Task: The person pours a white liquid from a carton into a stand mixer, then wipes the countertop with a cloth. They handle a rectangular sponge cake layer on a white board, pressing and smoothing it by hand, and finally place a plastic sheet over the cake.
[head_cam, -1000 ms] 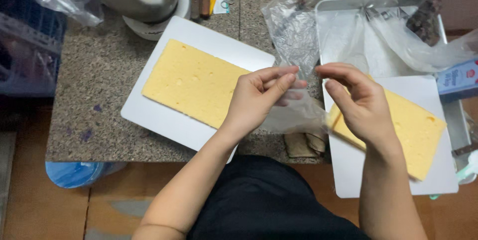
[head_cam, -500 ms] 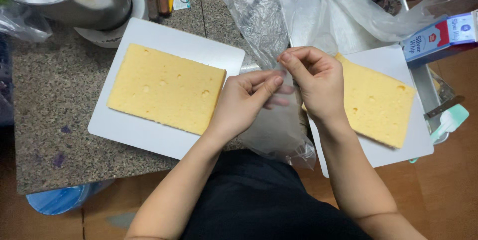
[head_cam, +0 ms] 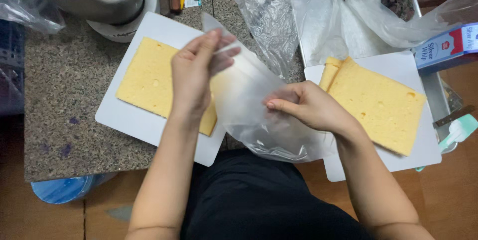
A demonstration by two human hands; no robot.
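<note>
Holding clear plastic bag (head_cam: 251,105) above counter edge, between two white boards. Left hand (head_cam: 196,73) pinching bag's top corner, lifting; right hand (head_cam: 308,108) gripping the side, apparently spreading it open. Looking thin, translucent, crinkled, empty, sagging low, partly overlapping left sponge sheet (head_cam: 149,81).

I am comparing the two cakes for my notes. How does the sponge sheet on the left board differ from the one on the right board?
The left sponge sheet is partly hidden by the left hand and the clear plastic bag; the right sponge sheet lies in full view. The left one looks like a single layer, while the right one shows a second edge at its upper left corner. Both are pale yellow, rectangular, and lie flat on white boards.
</note>
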